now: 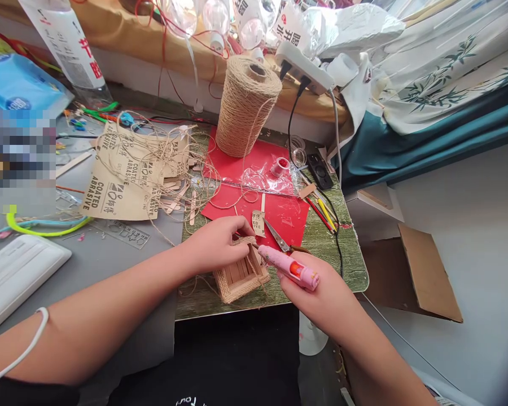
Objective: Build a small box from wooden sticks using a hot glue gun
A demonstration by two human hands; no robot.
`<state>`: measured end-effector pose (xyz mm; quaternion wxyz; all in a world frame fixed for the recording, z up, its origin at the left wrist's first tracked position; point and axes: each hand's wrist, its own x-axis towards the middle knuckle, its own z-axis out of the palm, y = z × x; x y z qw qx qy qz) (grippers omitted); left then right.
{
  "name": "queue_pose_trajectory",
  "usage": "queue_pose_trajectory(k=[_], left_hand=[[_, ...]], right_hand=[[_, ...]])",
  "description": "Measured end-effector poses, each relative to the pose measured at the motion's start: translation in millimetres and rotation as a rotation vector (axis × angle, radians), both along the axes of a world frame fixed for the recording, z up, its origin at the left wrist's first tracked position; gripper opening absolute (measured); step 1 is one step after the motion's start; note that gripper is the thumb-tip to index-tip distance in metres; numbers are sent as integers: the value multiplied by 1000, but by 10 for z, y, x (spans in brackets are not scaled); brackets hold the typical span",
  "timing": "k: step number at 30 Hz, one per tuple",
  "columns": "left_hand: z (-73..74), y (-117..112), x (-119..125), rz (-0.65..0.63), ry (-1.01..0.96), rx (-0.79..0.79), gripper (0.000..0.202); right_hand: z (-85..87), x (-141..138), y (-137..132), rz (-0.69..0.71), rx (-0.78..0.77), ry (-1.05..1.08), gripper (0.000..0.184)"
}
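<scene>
My right hand [311, 282] is wrapped around a pink glue gun [281, 260], its tip pointing left at the rim of a small box. That box [248, 281], made of wooden craft sticks with twine wound along its sides, sits tilted at the table's front edge. The fingers of my left hand [220, 239] are closed on its far rim; whether they also pinch the twine is hidden. Scissors [279, 237] lie partly open just beyond the glue gun. Beside them is a scrap of sandpaper [258, 224].
A large twine spool [248, 107] stands on red sheets [279, 155]. Sandpaper [122, 175], tangled twine and loose craft sticks lie left of it. A power strip [305, 67] with black cables is behind. An open cardboard box [427, 273] stands at the right, below the table.
</scene>
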<state>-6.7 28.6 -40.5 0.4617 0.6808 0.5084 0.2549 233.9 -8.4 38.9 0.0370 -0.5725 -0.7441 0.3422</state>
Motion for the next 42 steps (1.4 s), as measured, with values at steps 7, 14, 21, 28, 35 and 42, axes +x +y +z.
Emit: queue_pose_trajectory(k=[7,14,21,28,35,42], left_hand=[[11,-6,3,7,2,-18,22],[16,-8,2,14,17,-22,22],[39,-5,6,14,7,-28,23],[42,-7,7,17,19,-26,24],[44,-10,3,17,17,-22,24],[51,-10,3,16,26,-23,25]], right_hand=[[72,11,-6,37,3,-25,25],[100,41,-24,29,6,-66,26],[121,65,-40,46,31,-102,29],[170,68,-58,53,35,-119,28],[185,78,-78,42,-4,-160,24],[230,72,-93,63,16,-141,13]])
